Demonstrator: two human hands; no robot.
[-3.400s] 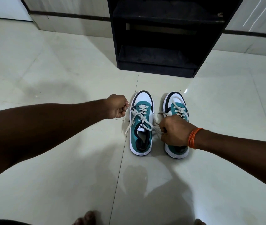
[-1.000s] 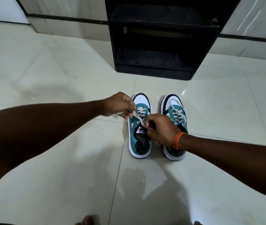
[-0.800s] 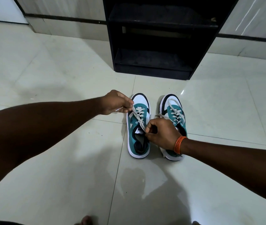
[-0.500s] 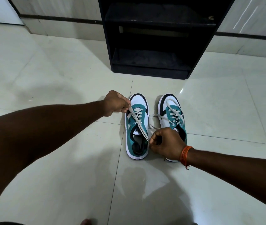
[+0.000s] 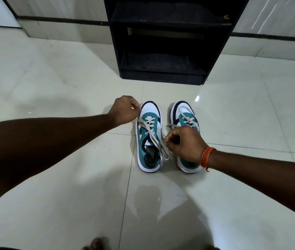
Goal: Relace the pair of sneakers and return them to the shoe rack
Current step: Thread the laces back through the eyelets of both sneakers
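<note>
Lace [image 5: 153, 137] ends pulled wider apart than 0.5 s ago; each is pinched in a closed fist, left hand [image 5: 125, 110], right hand [image 5: 184, 143]. Left sneaker [image 5: 149, 139] being tightened; tying pending.

Sneaker pair on floor, side by side in front of black shoe rack, toes pointing at it.

Left sneaker [image 5: 148, 139]: teal/white upper, black toe trim, white sole, upright. Its off-white lace [image 5: 153, 136] is threaded through the lower eyelets; loose ends run diagonally over the tongue and off both sides. Right sneaker [image 5: 185, 116]: same colours, upright, just beside the left one, heel half hidden; its lace [image 5: 186, 114] crosses the toe, one end trailing into the gap between the shoes. Shoe rack [image 5: 163, 42]: two dark shelves, well apart from the pair.
</note>
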